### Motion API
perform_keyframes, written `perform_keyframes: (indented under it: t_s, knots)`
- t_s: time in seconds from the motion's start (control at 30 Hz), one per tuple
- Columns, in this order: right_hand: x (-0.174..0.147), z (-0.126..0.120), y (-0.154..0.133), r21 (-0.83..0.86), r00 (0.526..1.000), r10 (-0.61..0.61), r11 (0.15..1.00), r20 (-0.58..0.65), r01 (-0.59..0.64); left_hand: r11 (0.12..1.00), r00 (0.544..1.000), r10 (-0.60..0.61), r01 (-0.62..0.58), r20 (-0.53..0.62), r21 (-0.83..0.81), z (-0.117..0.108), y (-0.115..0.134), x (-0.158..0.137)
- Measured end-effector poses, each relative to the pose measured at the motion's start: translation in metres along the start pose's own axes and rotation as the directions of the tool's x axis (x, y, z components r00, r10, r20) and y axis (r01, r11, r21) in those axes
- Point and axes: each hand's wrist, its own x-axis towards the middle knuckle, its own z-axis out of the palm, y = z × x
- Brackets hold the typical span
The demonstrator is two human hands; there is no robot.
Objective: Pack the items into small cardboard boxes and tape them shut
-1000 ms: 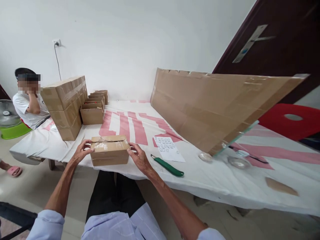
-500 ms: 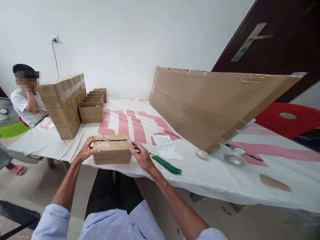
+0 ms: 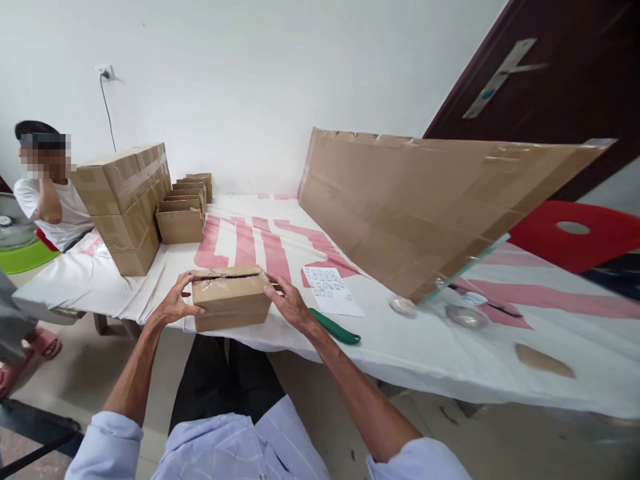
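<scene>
A small cardboard box is at the table's front edge, directly before me. Its top flaps are folded in, with a narrow dark gap along the seam. My left hand grips the box's left end, thumb on the front face and fingers at the upper corner. At the right end, my right hand holds it the same way. Just beyond my right wrist lies a green-handled cutter, its tip hidden behind that hand. A white sheet with small printed shapes rests behind the cutter.
Stacked cardboard boxes stand at the left, beside a row of open boxes. A large cardboard sheet leans at the right. Tape rolls and a cardboard scrap lie near it. A seated person is far left.
The box has shifted slightly right and turned a little, its right end tipped up, with both hands staying on it. At the left edge, another person's pink slippers have moved.
</scene>
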Motion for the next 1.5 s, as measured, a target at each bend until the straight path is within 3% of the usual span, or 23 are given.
perform_keyframes:
  t_s: [0.13, 0.37, 0.73, 0.8, 0.9, 1.0, 1.1, 1.2, 1.27, 1.5]
  knots:
    - [0.010, -0.010, 0.008, 0.073, 0.994, 0.105, 0.992, -0.043, -0.102, 0.990, 0.993, 0.114, -0.110, -0.039, 0.091, 0.009, 0.016, 0.001]
    - [0.012, -0.022, 0.014, 0.158, 0.981, 0.195, 0.969, -0.008, -0.192, 0.977, 0.967, 0.207, -0.211, -0.145, -0.009, 0.033, 0.024, 0.012]
    - [0.017, -0.035, 0.022, 0.115, 0.972, 0.234, 0.966, -0.027, -0.230, 0.991, 0.990, 0.106, -0.097, -0.094, 0.093, 0.043, 0.009, -0.004]
    - [0.020, -0.039, 0.012, 0.005, 0.981, 0.169, 0.986, -0.092, -0.169, 0.990, 0.987, 0.121, -0.112, -0.108, 0.087, 0.045, 0.009, -0.002]
    - [0.023, -0.041, -0.024, -0.183, 0.967, -0.130, 0.979, -0.221, 0.090, 0.985, 0.980, 0.156, -0.144, -0.126, 0.099, 0.048, 0.013, 0.003]
    - [0.021, -0.034, -0.076, -0.342, 0.870, -0.476, 0.845, -0.131, 0.411, 0.977, 0.974, 0.185, -0.168, -0.128, 0.134, 0.051, 0.020, 0.007]
    - [0.014, -0.019, -0.123, -0.438, 0.756, -0.646, 0.653, 0.105, 0.618, 0.967, 0.970, 0.202, -0.176, -0.136, 0.184, 0.056, 0.031, 0.009]
    - [0.009, -0.002, -0.143, -0.495, 0.681, -0.643, 0.491, 0.350, 0.717, 0.961, 0.971, 0.186, -0.148, -0.151, 0.234, 0.063, 0.042, 0.009]
    - [0.008, 0.005, -0.145, -0.530, 0.654, -0.612, 0.408, 0.444, 0.743, 0.959, 0.972, 0.170, -0.125, -0.165, 0.254, 0.069, 0.048, 0.008]
    - [0.009, 0.007, -0.141, -0.658, 0.663, -0.531, 0.238, 0.528, 0.715, 0.956, 0.968, 0.138, -0.075, -0.211, 0.284, 0.085, 0.064, 0.005]
